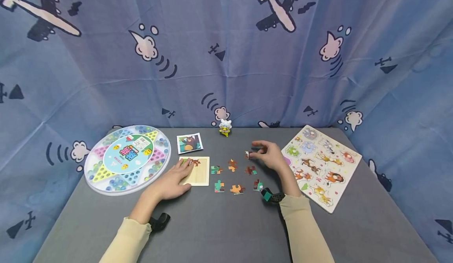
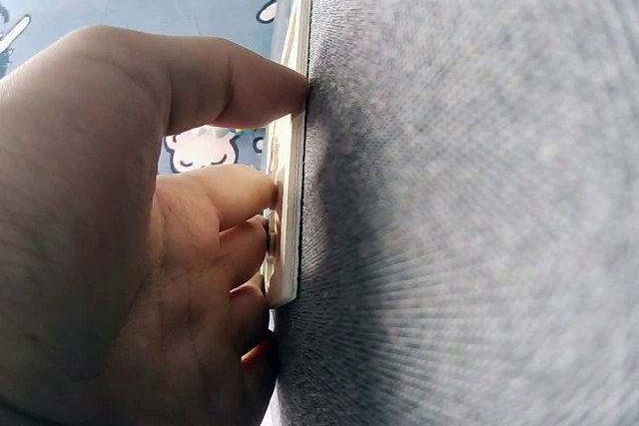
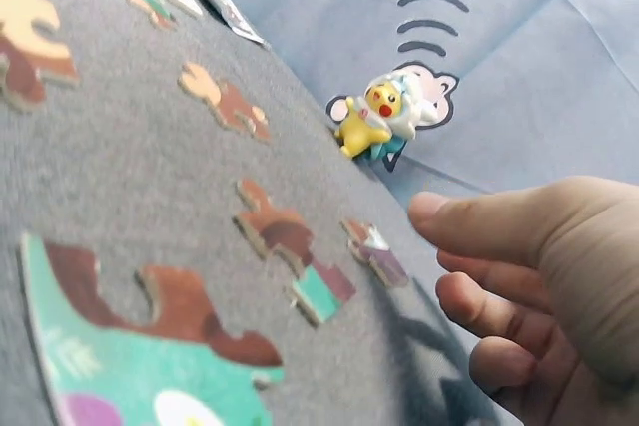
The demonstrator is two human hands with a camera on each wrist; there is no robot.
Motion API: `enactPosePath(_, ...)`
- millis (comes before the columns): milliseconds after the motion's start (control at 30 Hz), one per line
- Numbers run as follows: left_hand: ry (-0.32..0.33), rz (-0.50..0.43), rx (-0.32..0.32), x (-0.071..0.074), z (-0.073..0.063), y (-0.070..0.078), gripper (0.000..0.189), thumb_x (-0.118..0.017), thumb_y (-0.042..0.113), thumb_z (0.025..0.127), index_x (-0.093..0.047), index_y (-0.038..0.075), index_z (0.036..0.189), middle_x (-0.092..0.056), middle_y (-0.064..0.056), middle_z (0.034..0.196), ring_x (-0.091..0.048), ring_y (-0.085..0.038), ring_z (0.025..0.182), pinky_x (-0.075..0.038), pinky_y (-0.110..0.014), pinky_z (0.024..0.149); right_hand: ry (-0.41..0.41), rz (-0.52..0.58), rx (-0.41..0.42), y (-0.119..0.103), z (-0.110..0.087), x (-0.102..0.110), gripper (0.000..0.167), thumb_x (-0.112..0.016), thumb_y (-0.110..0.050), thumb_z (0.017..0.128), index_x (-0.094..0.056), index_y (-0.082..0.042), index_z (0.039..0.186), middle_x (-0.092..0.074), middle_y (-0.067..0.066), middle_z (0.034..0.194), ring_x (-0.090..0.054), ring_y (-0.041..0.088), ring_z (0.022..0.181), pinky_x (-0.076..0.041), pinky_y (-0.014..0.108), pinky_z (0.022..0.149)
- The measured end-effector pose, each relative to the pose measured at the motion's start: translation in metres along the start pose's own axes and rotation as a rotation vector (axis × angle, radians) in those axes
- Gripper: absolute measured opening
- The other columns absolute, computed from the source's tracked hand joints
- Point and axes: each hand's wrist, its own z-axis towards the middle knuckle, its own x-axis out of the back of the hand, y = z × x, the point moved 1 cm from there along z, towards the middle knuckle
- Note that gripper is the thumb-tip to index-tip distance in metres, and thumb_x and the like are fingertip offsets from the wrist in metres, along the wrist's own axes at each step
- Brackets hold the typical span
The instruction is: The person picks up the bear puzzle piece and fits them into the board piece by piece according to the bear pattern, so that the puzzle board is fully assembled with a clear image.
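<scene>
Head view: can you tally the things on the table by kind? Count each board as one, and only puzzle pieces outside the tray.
Loose pieces: 7
Tray: 1
Card: 1
Figurine: 1
Round board: 1
Animal board: 1
Total: 12

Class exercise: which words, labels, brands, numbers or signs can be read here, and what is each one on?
No text can be quoted with certainty.
Round game board, centre: large lettering, too small and slanted to read.
Same board, white label: print too small to read.
Wooden tray, puzzle pieces: no writing visible.
Curtain: drawings, no lettering visible.
</scene>
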Motion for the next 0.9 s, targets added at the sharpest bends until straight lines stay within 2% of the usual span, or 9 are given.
enactPosePath(233, 0.006, 0.009, 0.004, 0.0, -0.003, -0.002, 0.072, -0.06, 0.021, 0.1, -0.035, -0.006, 0.162, -0.024, -0.025, 0.172, -0.012, -0.049, 0.161, -0.016, -0.063, 0.13, -0.025, -0.045, 0.025, 0.007, 0.001, -0.005, 0.046, -0.086, -0.009, 0.088, -0.071, 0.004, 0.13, -0.072, 0.012, 0.081, -0.058, 0.01, 0.066, -0.042, 0.025, 0.061)
enactPosePath(433, -0.004, 0.007, -0.001, 0.0, -0.001, -0.001, 0.072, -0.059, 0.022, 0.101, -0.033, -0.005, 0.163, -0.022, -0.024, 0.173, -0.011, -0.048, 0.161, -0.016, -0.062, 0.13, 0.021, -0.121, 0.036, 0.012, 0.002, -0.006, 0.038, -0.088, -0.01, 0.086, -0.077, -0.002, 0.121, -0.061, 0.0, 0.065, -0.049, 0.01, 0.056, -0.037, 0.024, 0.052)
enactPosePath(567, -0.003, -0.005, 0.005, 0.0, 0.0, 0.0, 0.073, -0.06, 0.022, 0.101, -0.034, -0.005, 0.163, -0.022, -0.024, 0.173, -0.011, -0.048, 0.161, -0.015, -0.063, 0.13, 0.029, -0.143, 0.079, 0.013, 0.002, -0.006, 0.032, -0.087, -0.012, 0.088, -0.079, -0.003, 0.118, -0.063, -0.001, 0.066, -0.048, 0.009, 0.054, -0.038, 0.024, 0.051)
enactPosePath(700, -0.007, 0.0, 0.006, 0.002, -0.001, 0.0, 0.072, -0.059, 0.021, 0.101, -0.033, -0.005, 0.163, -0.022, -0.024, 0.173, -0.01, -0.048, 0.161, -0.015, -0.063, 0.13, 0.029, -0.156, 0.117, 0.012, 0.002, -0.007, 0.03, -0.086, -0.013, 0.09, -0.079, -0.003, 0.117, -0.069, 0.002, 0.075, -0.048, 0.008, 0.055, -0.039, 0.024, 0.053)
enactPosePath(900, -0.011, -0.004, 0.002, 0.0, 0.0, 0.0, 0.072, -0.059, 0.022, 0.101, -0.033, -0.005, 0.163, -0.022, -0.024, 0.173, -0.011, -0.048, 0.161, -0.015, -0.063, 0.13, 0.022, -0.173, 0.128, 0.012, 0.0, -0.008, 0.031, -0.085, -0.012, 0.091, -0.078, -0.003, 0.12, -0.072, 0.007, 0.086, -0.049, 0.008, 0.057, -0.04, 0.024, 0.055)
